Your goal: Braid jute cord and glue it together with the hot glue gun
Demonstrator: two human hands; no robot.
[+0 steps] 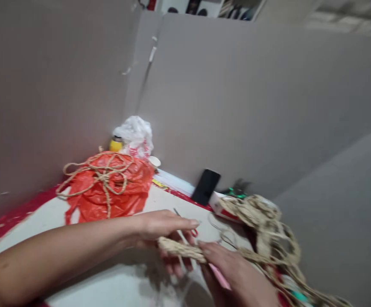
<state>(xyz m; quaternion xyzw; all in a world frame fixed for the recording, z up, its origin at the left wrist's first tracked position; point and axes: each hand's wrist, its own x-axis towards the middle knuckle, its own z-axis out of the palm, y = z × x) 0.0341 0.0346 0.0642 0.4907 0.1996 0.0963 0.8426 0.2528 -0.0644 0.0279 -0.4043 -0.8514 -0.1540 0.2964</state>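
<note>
A short, thick piece of braided tan cord (182,250) lies between my two hands above the white board. My left hand (164,232) is at its left end, thumb stretched over it and fingers curled behind and below, somewhat blurred. My right hand (233,270) is closed on the braid's right end, thumb on top. A pink, handle-like piece (220,276) shows under my right hand; its other end is hidden. Near my left thumb are a small red loop (194,232) and a thin dark tip, whose kind I cannot make out.
An orange plastic bag (134,179) with a loose rope bundle (106,175) lies at the left. Behind it stand a white bag (137,134) and yellow jar (116,144). A black phone (206,186), green-handled tool (238,188) and heaped tan cord (262,217) line the wall side.
</note>
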